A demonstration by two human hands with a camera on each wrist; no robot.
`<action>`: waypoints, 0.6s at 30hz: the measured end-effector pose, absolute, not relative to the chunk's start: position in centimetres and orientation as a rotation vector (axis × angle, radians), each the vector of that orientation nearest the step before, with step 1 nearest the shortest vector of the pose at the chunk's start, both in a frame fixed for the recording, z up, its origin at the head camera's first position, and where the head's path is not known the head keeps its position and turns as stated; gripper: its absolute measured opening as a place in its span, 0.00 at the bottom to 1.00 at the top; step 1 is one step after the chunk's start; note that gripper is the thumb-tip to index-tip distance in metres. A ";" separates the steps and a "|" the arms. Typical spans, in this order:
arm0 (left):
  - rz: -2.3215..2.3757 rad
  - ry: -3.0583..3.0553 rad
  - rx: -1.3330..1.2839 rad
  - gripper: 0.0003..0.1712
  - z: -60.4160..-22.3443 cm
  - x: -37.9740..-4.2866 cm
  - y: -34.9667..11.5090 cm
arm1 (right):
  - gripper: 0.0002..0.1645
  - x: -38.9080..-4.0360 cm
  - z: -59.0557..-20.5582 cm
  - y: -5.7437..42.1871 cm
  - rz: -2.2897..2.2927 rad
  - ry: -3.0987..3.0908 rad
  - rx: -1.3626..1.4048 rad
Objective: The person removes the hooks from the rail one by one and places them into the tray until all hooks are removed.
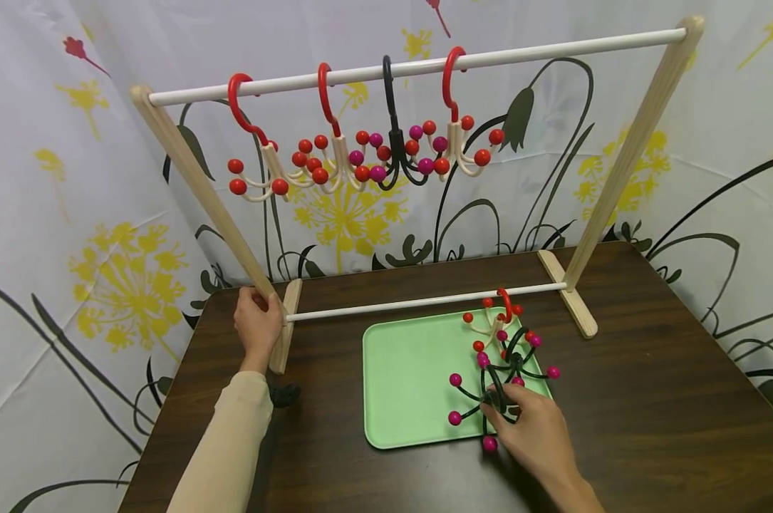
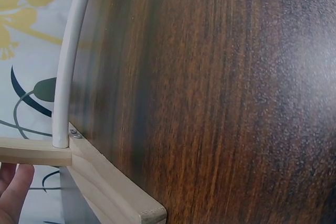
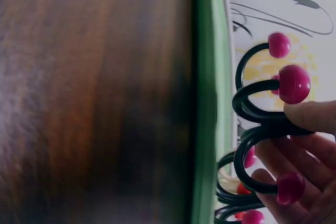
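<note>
My right hand [image 1: 533, 427] pinches the stem of a black multi-arm hook hanger [image 1: 489, 397] with pink ball tips, held over the tray's front right part. Just behind it, another black hanger [image 1: 516, 362] lies by a cream hanger with a red hook [image 1: 505, 305] on the green tray [image 1: 402, 392]. With my left hand [image 1: 258, 324] I grip the left post [image 1: 213, 199] of a wooden rack near its foot. In the left wrist view, only fingertips [image 2: 18, 187] show against the wood.
From the rack's white top rail [image 1: 521, 55] hang three cream hangers with red hooks and one black hanger [image 1: 396, 142]. A lower rail [image 1: 392, 306] crosses behind the tray. The right foot [image 1: 568, 296] stands on the dark wooden table [image 1: 668, 399]; a flowered curtain hangs behind.
</note>
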State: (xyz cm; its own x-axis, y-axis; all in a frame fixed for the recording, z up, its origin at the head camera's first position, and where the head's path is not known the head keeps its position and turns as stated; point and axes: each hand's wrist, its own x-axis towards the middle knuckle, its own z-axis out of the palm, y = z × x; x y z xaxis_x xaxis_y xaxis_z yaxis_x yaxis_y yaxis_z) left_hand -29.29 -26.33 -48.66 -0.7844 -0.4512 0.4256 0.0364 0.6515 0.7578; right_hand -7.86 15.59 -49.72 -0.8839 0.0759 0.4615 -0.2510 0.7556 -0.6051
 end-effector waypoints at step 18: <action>-1.047 -2.251 0.315 0.13 -48.7 -29.2 -26.2 | 0.16 -8.9 -51.1 14.9 0.893 -2.488 -0.039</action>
State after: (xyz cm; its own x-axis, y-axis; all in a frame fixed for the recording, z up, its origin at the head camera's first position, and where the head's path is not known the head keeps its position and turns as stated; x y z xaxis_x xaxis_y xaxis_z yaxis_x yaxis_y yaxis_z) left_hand -29.23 -26.22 -48.70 -0.7739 -0.4538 0.4417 0.0456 0.6557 0.7536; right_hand -8.94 14.95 -51.12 -0.8781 0.1875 0.4403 -0.1351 0.7854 -0.6040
